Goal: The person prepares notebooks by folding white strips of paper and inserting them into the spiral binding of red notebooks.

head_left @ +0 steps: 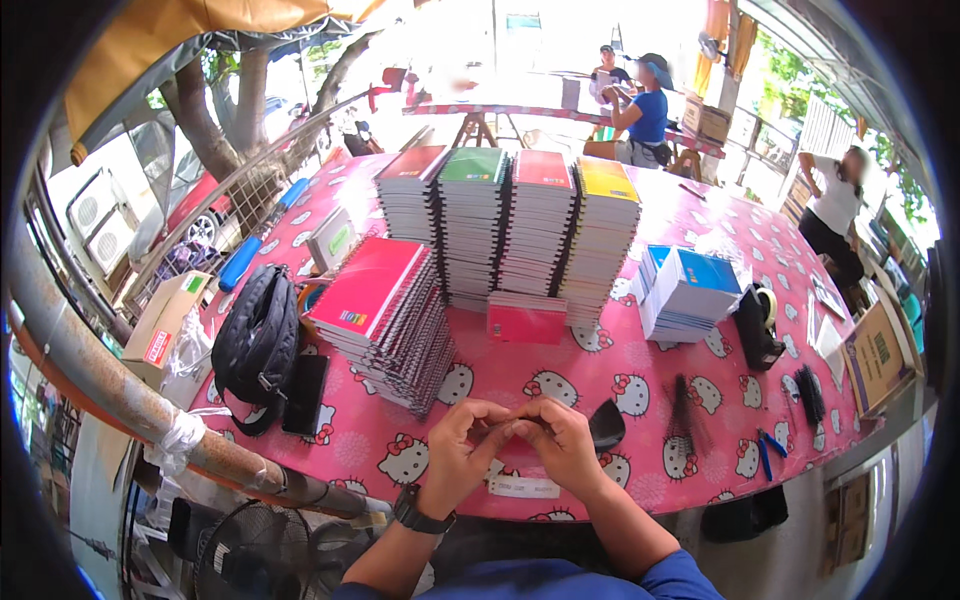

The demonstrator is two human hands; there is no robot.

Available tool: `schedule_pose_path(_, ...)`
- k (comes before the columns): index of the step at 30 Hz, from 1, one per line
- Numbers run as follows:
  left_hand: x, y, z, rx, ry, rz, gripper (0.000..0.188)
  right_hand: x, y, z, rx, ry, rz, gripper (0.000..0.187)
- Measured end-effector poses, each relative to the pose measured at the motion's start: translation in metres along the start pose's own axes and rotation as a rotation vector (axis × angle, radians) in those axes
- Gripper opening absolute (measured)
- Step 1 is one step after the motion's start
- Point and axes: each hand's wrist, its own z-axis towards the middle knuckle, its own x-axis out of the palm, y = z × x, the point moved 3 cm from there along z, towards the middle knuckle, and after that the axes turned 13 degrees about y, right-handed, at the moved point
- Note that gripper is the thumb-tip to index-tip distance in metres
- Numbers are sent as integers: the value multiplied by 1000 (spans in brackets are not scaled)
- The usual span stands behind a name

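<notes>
My left hand [468,440] and my right hand [558,442] meet fingertip to fingertip above the near edge of the table. Both are closed in a pinch; whatever lies between the fingers is too small or hidden to name. Just below them is a small white strip with print [524,487] on the pink tablecloth [350,455]. A black curved object [606,425] lies beside my right hand. Ahead and left of my left hand rises a stack of red spiral notebooks [375,290]. A single red notebook [526,320] leans at the foot of the taller stacks.
Behind stand tall stacks of green [474,165] and yellow notebooks [606,180]. To the right are blue-covered pads [705,270], a tape dispenser [760,335], black wire bundles [683,410] and blue-handled pliers [768,450]. A black bag [255,340] sits left. Other people [645,105] are farther off.
</notes>
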Motion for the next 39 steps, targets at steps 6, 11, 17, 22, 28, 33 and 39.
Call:
schedule_pose_path(6, -39, -11, -2, 22, -176, -206, 33, -6, 39, 47, -179, -4, 317, 10)
schedule_pose_path(11, -105, -32, 29, 103, -397, -376, 35, -5, 71, 138, -409, -127, 155, 8)
schedule_pose_path(17, -187, 6, 77, -76, -446, 547, 30, 28, -7, 237, -437, -353, -299, 18)
schedule_pose_path(22, -175, 44, 78, 80, -504, -53, 43, 65, -29, 243, -270, -245, 437, 27)
schedule_pose_path(28, -172, 45, 74, 105, -640, -25, 49, 63, -26, 228, -252, -283, 458, 32)
schedule_pose_path(33, -178, 7, 19, 255, -910, 333, 41, -24, -104, 171, -67, -129, -558, 24)
schedule_pose_path(39, -122, -15, -31, 399, -823, 561, 30, -54, -170, 123, -116, -158, -1104, 22)
